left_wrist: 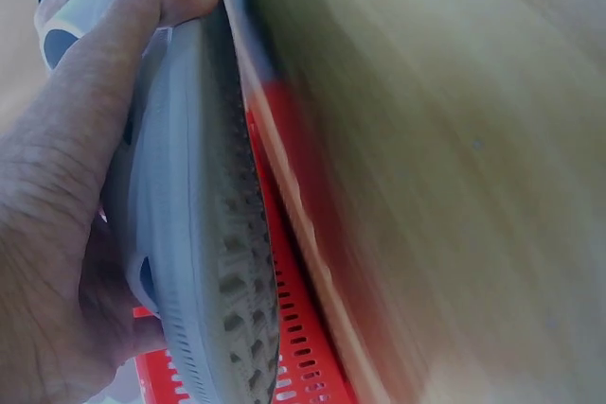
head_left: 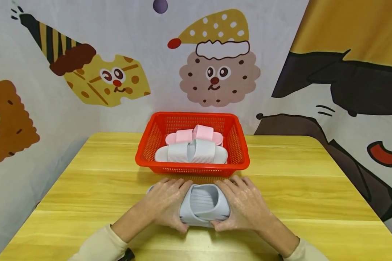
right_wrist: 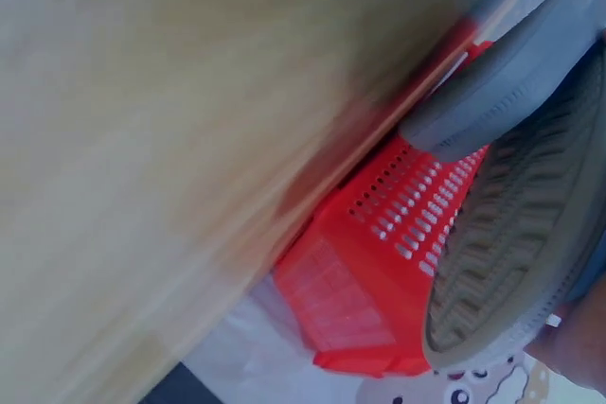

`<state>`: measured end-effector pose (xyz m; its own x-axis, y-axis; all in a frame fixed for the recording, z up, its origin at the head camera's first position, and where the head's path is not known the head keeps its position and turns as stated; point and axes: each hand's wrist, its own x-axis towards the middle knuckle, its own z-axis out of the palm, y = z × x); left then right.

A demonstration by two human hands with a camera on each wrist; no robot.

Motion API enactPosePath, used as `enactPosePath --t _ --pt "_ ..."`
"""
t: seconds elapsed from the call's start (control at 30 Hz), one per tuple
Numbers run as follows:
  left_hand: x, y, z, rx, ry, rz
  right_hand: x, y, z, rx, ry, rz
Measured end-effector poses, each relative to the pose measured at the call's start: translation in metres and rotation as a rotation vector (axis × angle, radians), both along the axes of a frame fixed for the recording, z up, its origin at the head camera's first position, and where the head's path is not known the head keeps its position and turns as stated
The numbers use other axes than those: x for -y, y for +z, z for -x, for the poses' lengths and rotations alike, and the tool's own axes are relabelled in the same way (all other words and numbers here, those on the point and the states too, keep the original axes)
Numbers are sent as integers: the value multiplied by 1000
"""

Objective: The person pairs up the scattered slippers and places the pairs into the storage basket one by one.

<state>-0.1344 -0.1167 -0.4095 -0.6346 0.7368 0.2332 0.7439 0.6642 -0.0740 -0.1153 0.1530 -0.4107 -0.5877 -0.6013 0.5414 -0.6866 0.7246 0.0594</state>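
Note:
A pair of grey-blue slippers [head_left: 194,216] is held just over the table, in front of the basket. My left hand [head_left: 166,203] grips them from the left, thumb on the near side and fingers over the far side. From the right, my right hand [head_left: 243,204] grips them in the same way. One slipper's side [left_wrist: 185,186] and patterned sole edge show in the left wrist view. In the right wrist view, one slipper tilts with its ribbed sole [right_wrist: 521,234] showing, and the other slipper [right_wrist: 516,82] lies beside it. The hands hide the slippers' ends.
Behind the hands, a red perforated basket [head_left: 143,145] stands on the wooden table [head_left: 94,188]. Inside it, white slippers [head_left: 204,150] lie in front of pink slippers [head_left: 204,133]. A cloth with cartoon prints [head_left: 124,119] hangs behind the table.

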Motion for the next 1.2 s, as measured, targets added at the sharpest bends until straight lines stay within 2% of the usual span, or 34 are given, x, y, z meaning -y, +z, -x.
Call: enactPosePath --t 0.5,0.77,0.87,1.03,1.2 --pt "-3 2 1 4 -7 -14 1 5 1 24 41 33" --pt "4 -1 0 -40 -14 -24 -4 8 2 167 51 42" --pt "5 -2 0 -53 -20 -34 -5 9 3 190 73 64" --pt "4 2 3 -74 -30 -49 -4 10 6 149 114 97" --pt "1 6 6 -63 -38 -22 -3 10 6 115 143 110"
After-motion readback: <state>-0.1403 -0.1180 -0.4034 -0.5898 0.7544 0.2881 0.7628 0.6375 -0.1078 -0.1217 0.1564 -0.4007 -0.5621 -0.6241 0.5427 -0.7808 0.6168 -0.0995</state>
